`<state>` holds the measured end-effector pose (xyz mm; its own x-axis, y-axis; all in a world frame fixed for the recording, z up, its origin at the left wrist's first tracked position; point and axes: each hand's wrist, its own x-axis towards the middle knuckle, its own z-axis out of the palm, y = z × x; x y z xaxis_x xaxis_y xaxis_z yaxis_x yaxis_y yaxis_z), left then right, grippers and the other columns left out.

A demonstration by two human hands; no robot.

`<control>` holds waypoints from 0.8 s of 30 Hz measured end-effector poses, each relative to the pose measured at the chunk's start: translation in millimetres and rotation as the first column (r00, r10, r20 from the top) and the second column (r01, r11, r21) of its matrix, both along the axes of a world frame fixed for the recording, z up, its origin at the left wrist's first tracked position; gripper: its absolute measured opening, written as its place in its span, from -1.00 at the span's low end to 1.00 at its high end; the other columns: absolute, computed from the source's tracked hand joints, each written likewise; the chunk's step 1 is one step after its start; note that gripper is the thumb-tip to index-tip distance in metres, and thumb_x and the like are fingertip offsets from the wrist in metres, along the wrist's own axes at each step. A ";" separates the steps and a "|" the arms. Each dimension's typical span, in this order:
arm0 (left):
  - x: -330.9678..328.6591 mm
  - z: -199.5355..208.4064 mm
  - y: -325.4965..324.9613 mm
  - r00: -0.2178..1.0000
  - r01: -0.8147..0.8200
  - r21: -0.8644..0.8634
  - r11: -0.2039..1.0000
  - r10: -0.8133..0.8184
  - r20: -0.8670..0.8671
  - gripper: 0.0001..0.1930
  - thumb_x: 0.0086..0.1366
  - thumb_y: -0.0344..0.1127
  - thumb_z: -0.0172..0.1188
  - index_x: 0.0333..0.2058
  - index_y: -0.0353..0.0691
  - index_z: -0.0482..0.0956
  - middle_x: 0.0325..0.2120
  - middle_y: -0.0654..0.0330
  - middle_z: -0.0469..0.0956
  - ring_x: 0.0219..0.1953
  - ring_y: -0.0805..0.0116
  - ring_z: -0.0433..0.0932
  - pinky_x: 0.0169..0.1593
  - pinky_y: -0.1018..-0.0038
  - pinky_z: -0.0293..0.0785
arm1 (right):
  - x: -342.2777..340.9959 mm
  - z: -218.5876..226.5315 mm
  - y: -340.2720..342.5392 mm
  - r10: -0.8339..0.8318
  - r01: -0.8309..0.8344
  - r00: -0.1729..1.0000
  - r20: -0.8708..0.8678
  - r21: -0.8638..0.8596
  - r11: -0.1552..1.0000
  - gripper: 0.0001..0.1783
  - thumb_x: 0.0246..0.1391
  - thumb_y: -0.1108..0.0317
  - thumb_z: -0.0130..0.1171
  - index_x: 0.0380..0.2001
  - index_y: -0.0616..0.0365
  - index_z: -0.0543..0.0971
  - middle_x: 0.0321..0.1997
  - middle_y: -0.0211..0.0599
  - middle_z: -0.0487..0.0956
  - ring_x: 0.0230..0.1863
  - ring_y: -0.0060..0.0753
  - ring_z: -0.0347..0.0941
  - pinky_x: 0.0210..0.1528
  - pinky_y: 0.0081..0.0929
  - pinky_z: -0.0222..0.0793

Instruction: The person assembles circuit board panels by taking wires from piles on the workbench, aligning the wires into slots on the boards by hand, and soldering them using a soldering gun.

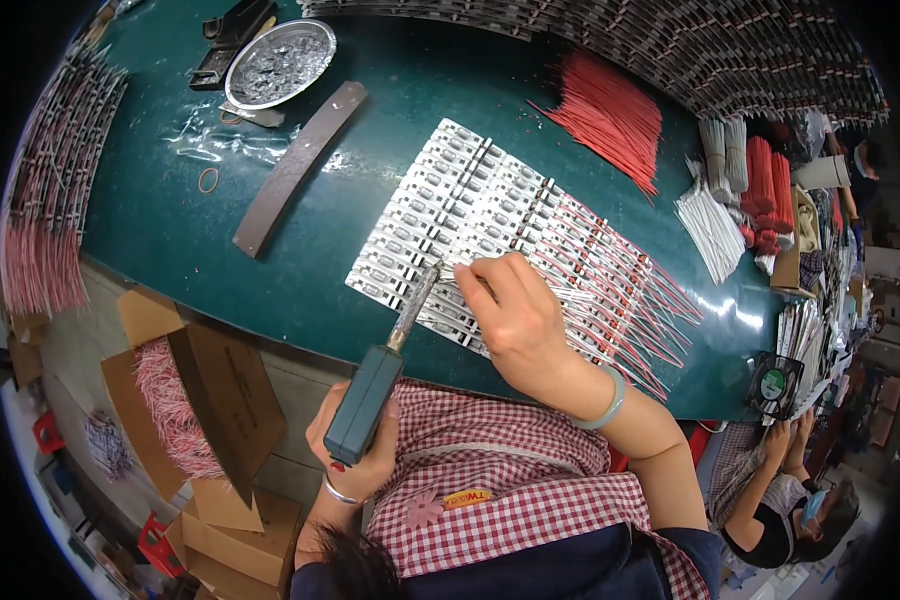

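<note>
With the left hand (pixel 377 463) clamped on the iron (pixel 367 402), its tip (pixel 433 274) at the panel (pixel 440 185), and the right hand (pixel 518 322) over the panel, its grip impossible to tell, a steady tip clear of skin and the wires (pixel 660 292) at the panel's right seems wisest.

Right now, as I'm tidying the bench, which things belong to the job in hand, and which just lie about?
In use: green tool, gripped by the left hand; white parts, under the right hand; red and white wires beside them.

Apparently lying about: brown bar; rubber band.
</note>
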<state>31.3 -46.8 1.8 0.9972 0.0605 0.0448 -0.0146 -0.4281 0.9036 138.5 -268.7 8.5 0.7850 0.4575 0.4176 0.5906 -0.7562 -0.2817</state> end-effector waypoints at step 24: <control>6.7 1.3 -2.5 0.999 -0.021 -0.027 0.999 0.022 0.033 -0.75 0.09 -0.59 0.33 -0.20 -0.45 0.64 -0.30 -0.03 0.65 -0.37 0.13 0.69 -0.27 0.42 0.59 | 11.4 2.1 -5.5 -0.030 0.030 0.999 0.021 0.004 1.000 -0.60 -0.17 0.53 0.20 -0.16 0.43 0.61 -0.27 -0.22 0.49 -0.25 -0.28 0.42 -0.36 -0.45 0.44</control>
